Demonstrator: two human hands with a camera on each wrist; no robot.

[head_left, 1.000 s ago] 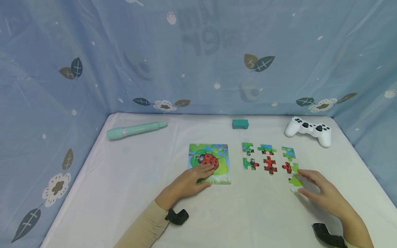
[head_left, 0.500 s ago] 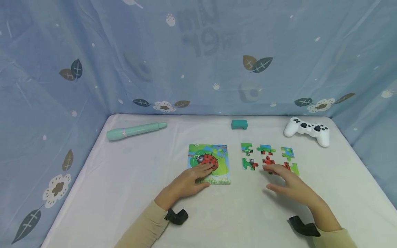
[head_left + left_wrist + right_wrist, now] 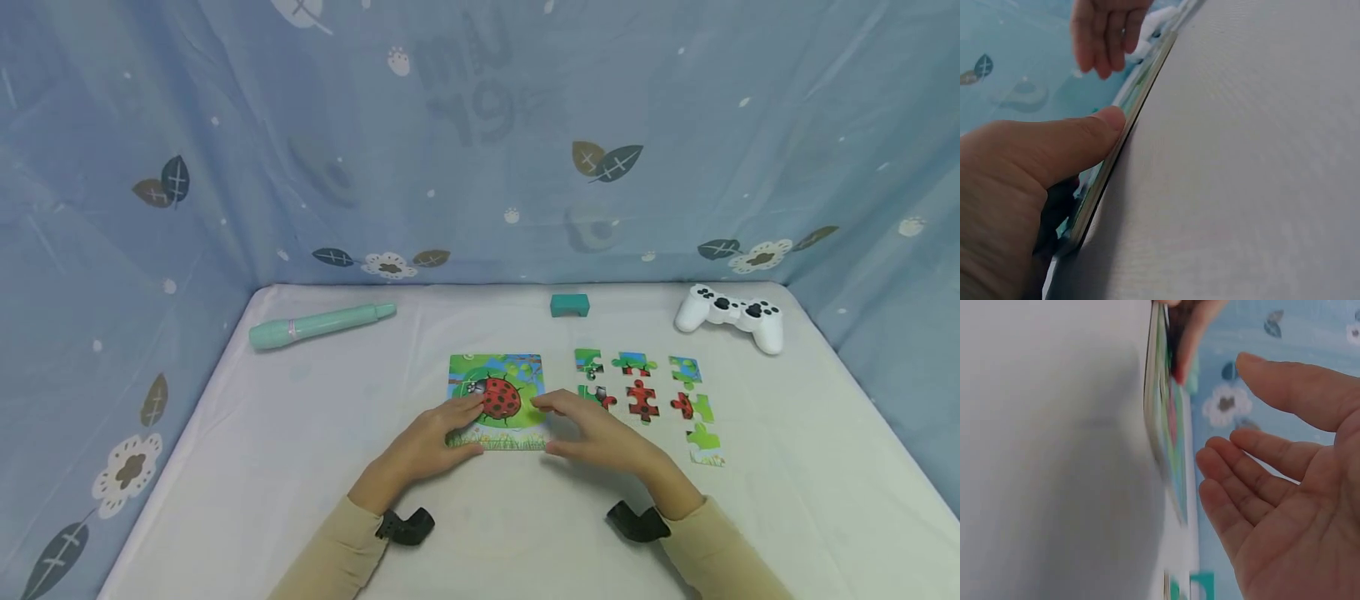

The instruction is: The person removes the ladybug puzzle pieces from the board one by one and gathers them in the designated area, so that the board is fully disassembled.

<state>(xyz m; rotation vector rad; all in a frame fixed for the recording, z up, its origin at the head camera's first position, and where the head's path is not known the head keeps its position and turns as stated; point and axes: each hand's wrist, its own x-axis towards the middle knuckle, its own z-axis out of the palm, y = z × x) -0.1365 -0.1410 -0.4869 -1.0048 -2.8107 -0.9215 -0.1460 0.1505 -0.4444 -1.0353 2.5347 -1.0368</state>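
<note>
A square ladybug picture board (image 3: 510, 421) lies flat on the white table. My left hand (image 3: 427, 440) rests on its left side, fingers fairly straight across the picture and thumb at the near edge. In the left wrist view that thumb (image 3: 1088, 137) touches the board's rim. My right hand (image 3: 603, 437) is at the board's right edge, fingers spread from the thumb with nothing between them. The right wrist view shows a gap between this hand (image 3: 1291, 487) and the board (image 3: 1169, 425). To the right lie several loose jigsaw pieces (image 3: 642, 402), one partly hidden behind my right hand.
A mint-green flashlight-shaped object (image 3: 322, 325) lies at the back left. Behind the board stands a small teal block (image 3: 570, 305). A white game controller (image 3: 731, 317) sits at the back right. Blue patterned cloth (image 3: 480, 192) hangs behind the table.
My right hand has left the lower right jigsaw piece and moved left, past the other pieces, to the board's right edge. My left hand stays on the board. The head view has shifted slightly.
</note>
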